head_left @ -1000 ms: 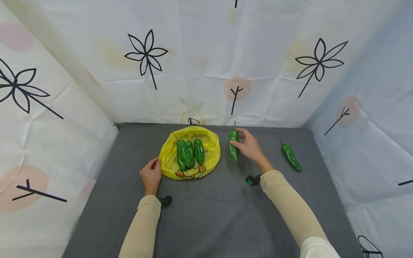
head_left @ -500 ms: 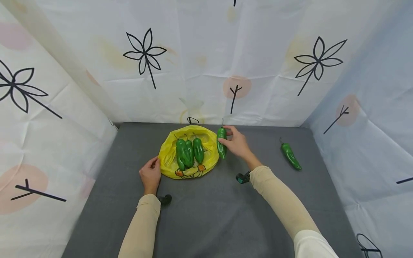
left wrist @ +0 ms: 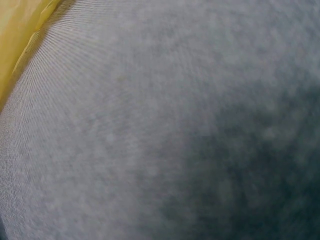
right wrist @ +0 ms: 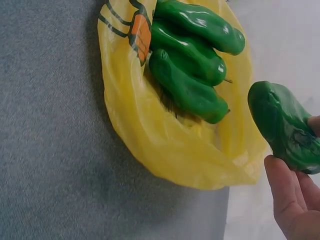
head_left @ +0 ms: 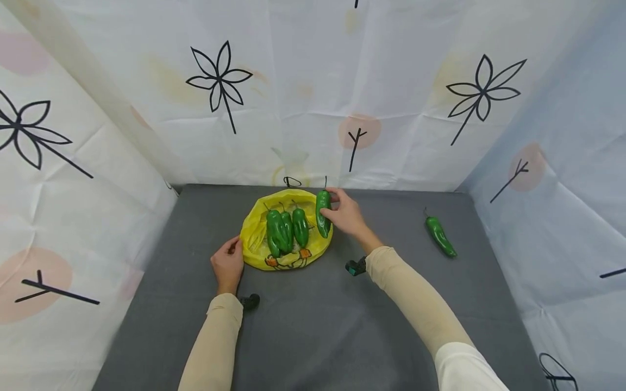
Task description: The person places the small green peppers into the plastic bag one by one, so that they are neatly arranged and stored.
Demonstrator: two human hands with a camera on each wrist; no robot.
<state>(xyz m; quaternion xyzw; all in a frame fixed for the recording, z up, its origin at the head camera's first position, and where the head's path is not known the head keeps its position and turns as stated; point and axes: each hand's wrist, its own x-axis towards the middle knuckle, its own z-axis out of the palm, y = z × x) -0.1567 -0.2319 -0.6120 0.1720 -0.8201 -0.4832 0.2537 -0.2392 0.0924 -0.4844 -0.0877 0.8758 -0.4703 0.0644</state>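
A yellow plastic bag [head_left: 254,239] with an orange and black print lies opened out on the grey table, its rim rolled into a round. Inside it lie several green peppers [head_left: 279,231], side by side, stems toward the back wall. My right hand [head_left: 346,215] pinches another green pepper [head_left: 323,214] between thumb and fingers, upright over the bag's right rim. In the right wrist view this pepper [right wrist: 282,125] is beside the yellow rim, above the bag's far end. My left hand [head_left: 228,263] pinches the bag's left edge; its fingertips are partly hidden.
One more green pepper [head_left: 440,236] lies on the table [head_left: 313,326] at the right. A white printed cloth [head_left: 293,108] rises behind the table and along both sides. The left wrist view has mostly blurred table surface, with a yellow bag edge [left wrist: 22,35] at its corner.
My right hand has carried the pepper leftward, from the table space right of the bag to over the bag's right rim. My left hand has stayed at the bag's left edge.
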